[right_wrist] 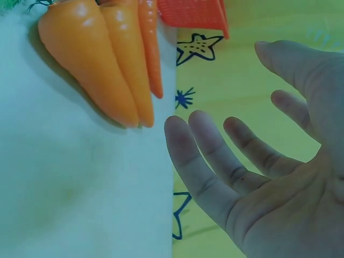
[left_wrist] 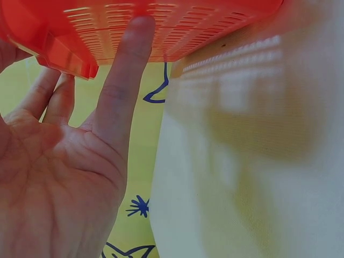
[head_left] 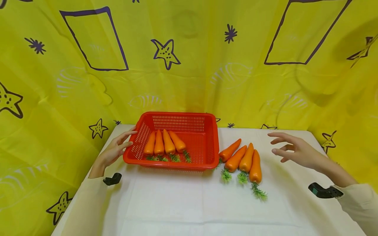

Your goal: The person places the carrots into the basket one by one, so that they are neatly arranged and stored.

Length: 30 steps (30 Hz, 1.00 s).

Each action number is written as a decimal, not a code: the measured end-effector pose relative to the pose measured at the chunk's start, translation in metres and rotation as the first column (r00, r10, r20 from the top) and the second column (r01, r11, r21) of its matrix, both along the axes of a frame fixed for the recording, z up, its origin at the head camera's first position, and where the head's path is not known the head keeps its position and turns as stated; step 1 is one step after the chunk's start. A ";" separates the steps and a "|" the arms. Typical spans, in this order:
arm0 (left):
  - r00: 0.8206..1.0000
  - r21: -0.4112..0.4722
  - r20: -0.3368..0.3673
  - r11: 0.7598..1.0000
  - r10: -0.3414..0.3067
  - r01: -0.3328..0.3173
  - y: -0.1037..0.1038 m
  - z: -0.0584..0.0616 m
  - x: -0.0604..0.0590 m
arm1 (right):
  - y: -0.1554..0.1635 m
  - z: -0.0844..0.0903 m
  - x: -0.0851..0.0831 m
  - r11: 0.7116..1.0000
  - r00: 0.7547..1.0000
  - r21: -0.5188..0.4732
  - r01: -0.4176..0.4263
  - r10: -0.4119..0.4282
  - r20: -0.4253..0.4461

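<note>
A red plastic basket (head_left: 211, 141) stands at the back middle of the white table and holds several orange carrots (head_left: 163, 143) with green tops. My left hand (head_left: 118, 149) lies against the basket's left wall with straight fingers (left_wrist: 126, 75) touching the rim (left_wrist: 177, 32). Several more carrots (head_left: 245, 159) lie on the cloth just right of the basket. My right hand (head_left: 290, 149) hovers open to the right of them, fingers spread (right_wrist: 215, 156), holding nothing, with the carrot tips (right_wrist: 115, 70) close by.
A white cloth (head_left: 189, 203) covers the table. A yellow sheet with purple stars and shapes (head_left: 189, 65) hangs behind and on both sides. Black wrist mounts (head_left: 323, 191) sit on both sleeves.
</note>
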<state>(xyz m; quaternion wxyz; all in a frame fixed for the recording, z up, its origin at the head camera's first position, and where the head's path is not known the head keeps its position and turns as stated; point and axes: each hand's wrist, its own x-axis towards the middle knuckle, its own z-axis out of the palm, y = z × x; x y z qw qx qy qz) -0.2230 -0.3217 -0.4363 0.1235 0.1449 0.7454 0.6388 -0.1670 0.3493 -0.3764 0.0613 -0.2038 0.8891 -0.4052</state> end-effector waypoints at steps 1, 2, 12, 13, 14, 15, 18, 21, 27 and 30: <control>1.000 -0.002 0.000 1.000 0.001 -0.001 0.000 0.000 0.000 | 0.000 -0.002 0.000 1.000 1.000 -0.005 0.001 -0.001 0.012; 1.000 -0.004 0.000 1.000 0.002 -0.002 0.000 0.001 0.000 | -0.001 -0.005 -0.001 1.000 1.000 -0.012 0.004 -0.004 0.026; 1.000 0.007 -0.020 1.000 -0.004 0.004 0.001 0.001 0.000 | -0.011 -0.034 -0.009 0.999 0.968 -0.049 -0.003 0.015 0.251; 1.000 0.008 -0.022 1.000 -0.006 0.006 0.001 0.001 0.000 | -0.013 -0.038 -0.009 0.999 0.959 -0.050 -0.008 0.021 0.281; 1.000 0.007 -0.022 1.000 -0.007 0.007 0.001 0.000 0.000 | -0.015 -0.041 -0.009 0.999 0.950 -0.050 -0.007 0.023 0.311; 1.000 0.006 -0.022 1.000 -0.008 0.008 0.001 0.000 0.000 | -0.017 -0.045 -0.009 0.999 0.942 -0.048 -0.009 0.024 0.336; 1.000 0.005 -0.017 1.000 -0.008 0.008 0.000 -0.001 0.002 | -0.023 -0.056 -0.009 0.998 0.918 -0.057 -0.003 0.026 0.395; 1.000 0.008 -0.012 1.000 -0.008 0.008 -0.001 -0.002 0.003 | -0.028 -0.063 -0.008 0.997 0.900 -0.072 0.005 0.027 0.436; 1.000 0.016 -0.008 1.000 -0.008 0.008 0.000 -0.002 0.001 | -0.034 -0.069 -0.007 0.994 0.892 -0.104 0.034 0.017 0.451; 1.000 0.015 -0.017 1.000 -0.002 0.002 -0.001 -0.001 0.000 | -0.036 -0.068 -0.008 0.992 0.894 -0.116 0.054 0.004 0.447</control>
